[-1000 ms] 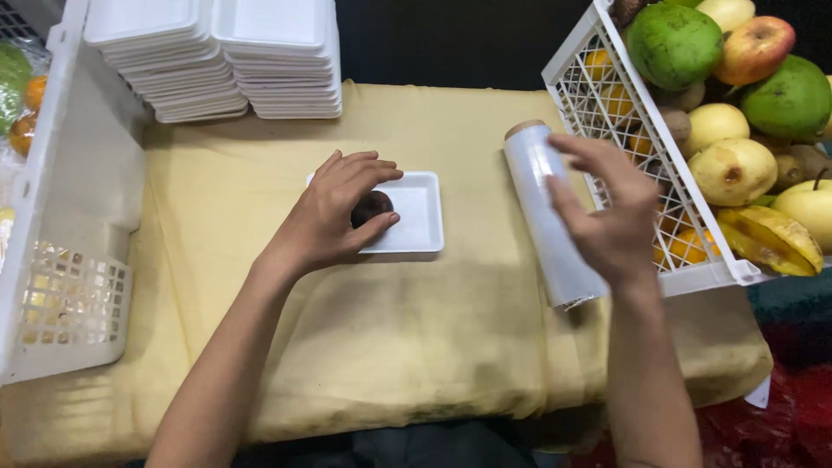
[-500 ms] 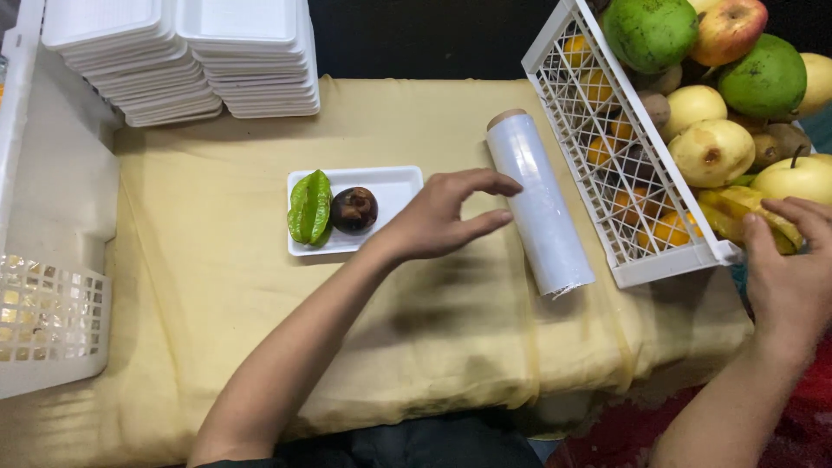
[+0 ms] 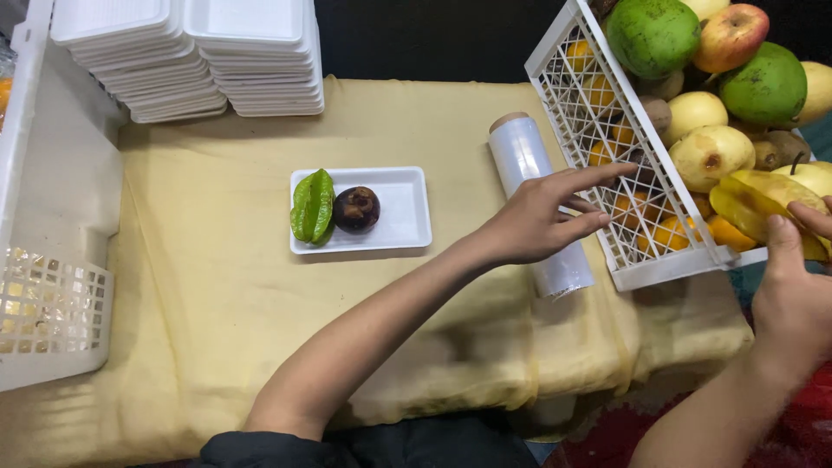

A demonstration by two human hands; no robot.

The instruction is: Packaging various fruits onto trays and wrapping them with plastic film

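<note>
A white foam tray (image 3: 407, 212) lies on the tan cloth with a green star fruit (image 3: 310, 205) and a dark round fruit (image 3: 356, 208) in its left half. My left hand (image 3: 542, 217) reaches across to the right, fingers spread, over a roll of clear cling film (image 3: 529, 173) and close to the white fruit crate (image 3: 598, 147). My right hand (image 3: 793, 290) grips a yellow star fruit (image 3: 763, 204) at the crate's near right corner.
The crate holds green mangoes (image 3: 652, 35), an apple (image 3: 732, 36), yellow pears (image 3: 711, 156) and other fruit. Two stacks of white foam trays (image 3: 186, 56) stand at the back left. A white basket (image 3: 48, 299) sits at the left edge.
My left hand left the tray, uncovering the two fruits, and moved right over the cling film roll. My right hand went from the roll to the crate and took hold of the yellow star fruit.
</note>
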